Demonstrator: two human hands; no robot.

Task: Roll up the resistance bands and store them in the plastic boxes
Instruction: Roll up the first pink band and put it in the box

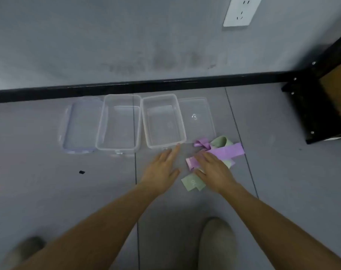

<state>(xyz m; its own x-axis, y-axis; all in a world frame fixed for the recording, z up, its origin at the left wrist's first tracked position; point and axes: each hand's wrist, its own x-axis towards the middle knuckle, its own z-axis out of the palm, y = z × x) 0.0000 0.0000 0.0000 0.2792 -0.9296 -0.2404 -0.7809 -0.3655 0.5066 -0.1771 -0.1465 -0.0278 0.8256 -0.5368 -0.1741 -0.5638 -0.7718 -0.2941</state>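
Currently on floor [48, 182], by wall [107, 45]: two clear boxes, left box [119, 123] and right box [163, 121], side by side, open-topped. Left lid [80, 127] and right lid [196, 117] flat at outer sides. Purple band [228, 152] and green band [193, 184] unrolled, tangled, just beside right box's front corner. Left hand [161, 168]: released, fingers straight, forefinger tip at that corner. Right hand [212, 170]: fingers extended, resting on both bands, not clenched.

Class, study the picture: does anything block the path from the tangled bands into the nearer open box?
Nothing visible does. The box is open and empty, a lid lies flat beside it, and the bands lie by its front corner under the right hand.
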